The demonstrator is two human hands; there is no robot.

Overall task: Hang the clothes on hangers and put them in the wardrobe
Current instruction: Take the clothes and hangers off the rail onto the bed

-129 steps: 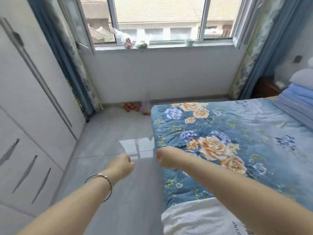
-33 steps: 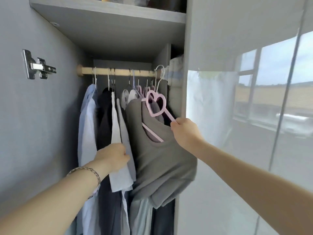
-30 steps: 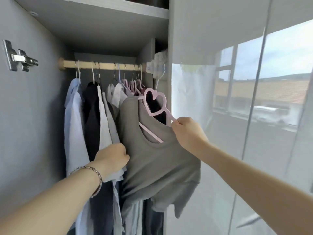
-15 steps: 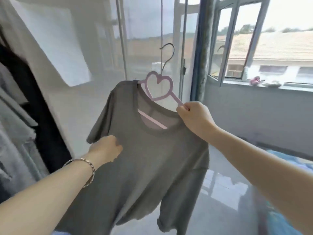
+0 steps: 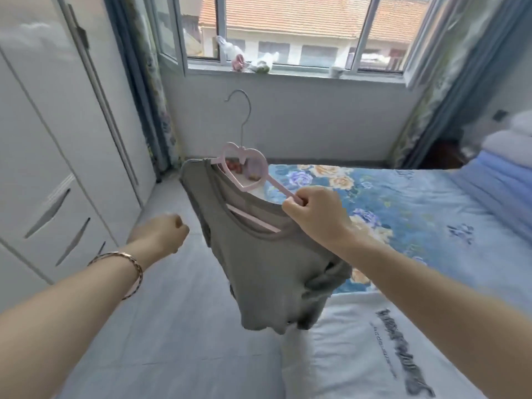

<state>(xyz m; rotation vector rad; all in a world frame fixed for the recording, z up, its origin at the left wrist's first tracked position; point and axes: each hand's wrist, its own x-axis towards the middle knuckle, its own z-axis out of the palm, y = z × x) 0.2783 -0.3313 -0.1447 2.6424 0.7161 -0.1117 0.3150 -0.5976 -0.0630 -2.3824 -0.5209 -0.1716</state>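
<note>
A grey T-shirt point(image 5: 267, 272) hangs on a pink hanger point(image 5: 244, 168) with a heart-shaped top and a metal hook. My right hand point(image 5: 315, 214) grips the hanger's right arm and holds it tilted in the air over the floor, beside the bed. My left hand point(image 5: 161, 233) is curled into a fist to the left of the shirt, apart from it and holding nothing. The white wardrobe point(image 5: 57, 145) stands along the left, its doors shut in this view.
A bed with a blue floral cover point(image 5: 403, 203) fills the right side. A white garment with dark print point(image 5: 374, 341) lies on its near end. Folded bedding point(image 5: 506, 168) is stacked at far right. A window with curtains lies ahead, grey floor below.
The view has swung from the open wardrobe to the window and bed. My right hand carried the shirt on its hanger away from the rail. My left hand let go of the shirt.
</note>
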